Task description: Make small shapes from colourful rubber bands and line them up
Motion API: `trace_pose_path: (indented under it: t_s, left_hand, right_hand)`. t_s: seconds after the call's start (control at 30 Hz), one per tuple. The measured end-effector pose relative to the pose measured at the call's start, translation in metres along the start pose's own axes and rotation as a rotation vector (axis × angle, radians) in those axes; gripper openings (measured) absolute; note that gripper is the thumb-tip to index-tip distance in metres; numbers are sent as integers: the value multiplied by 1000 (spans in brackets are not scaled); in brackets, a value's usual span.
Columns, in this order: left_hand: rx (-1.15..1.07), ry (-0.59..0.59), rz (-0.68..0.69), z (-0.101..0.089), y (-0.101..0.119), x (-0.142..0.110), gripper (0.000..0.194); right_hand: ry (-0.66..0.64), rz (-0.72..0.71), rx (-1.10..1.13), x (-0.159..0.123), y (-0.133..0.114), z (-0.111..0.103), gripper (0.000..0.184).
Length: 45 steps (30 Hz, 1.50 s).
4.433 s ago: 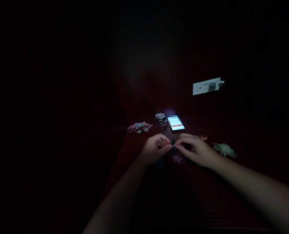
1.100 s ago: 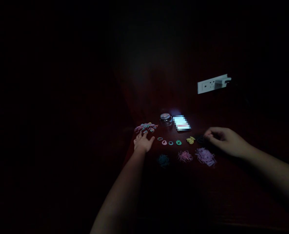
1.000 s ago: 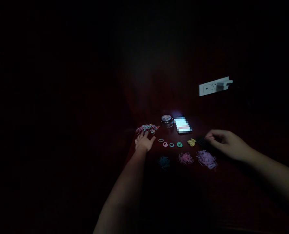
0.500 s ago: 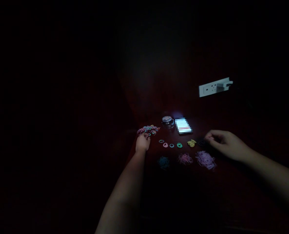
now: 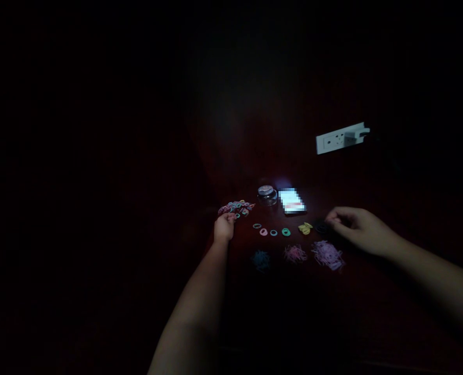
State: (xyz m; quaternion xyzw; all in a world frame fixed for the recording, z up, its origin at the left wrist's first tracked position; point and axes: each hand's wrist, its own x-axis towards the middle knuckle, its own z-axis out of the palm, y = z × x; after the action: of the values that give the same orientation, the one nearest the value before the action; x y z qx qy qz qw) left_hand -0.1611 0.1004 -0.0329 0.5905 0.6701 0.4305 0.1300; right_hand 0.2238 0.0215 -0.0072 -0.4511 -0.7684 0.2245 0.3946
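Note:
The scene is very dark. My left hand is curled, fingertips in the near edge of a mixed heap of small coloured hair ties; what it holds is hidden. My right hand rests at the right, fingers bent, tips touching a dark pile of ties. Between the hands lies a row of single ties and a yellow clump. Nearer to me sit sorted piles: teal, pink and lilac.
A lit phone lies at the back of the dark red table, beside a small clear jar. A white wall socket with a plug is up at the right.
My left hand, flat and spread by the mixed heap a second ago, has curled its fingers and pulled in slightly at the heap's edge. My right hand has stayed by the dark pile.

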Motion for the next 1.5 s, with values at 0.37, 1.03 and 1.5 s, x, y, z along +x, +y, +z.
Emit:
trace_pose_path:
  t_s: [0.37,1.03,1.5]
  left_hand:
    - [-18,0,-6,0,-1,0,14]
    - [-570,-306,214,13,120,-107,15]
    - [-501,-377,306,16,120,-127,9]
  right_hand:
    - [5,1,0,1,-1,0,25]
    - [-31,-175,-71,5,-62,17,28]
    - [-69,-210,-32,7,-69,41,17]
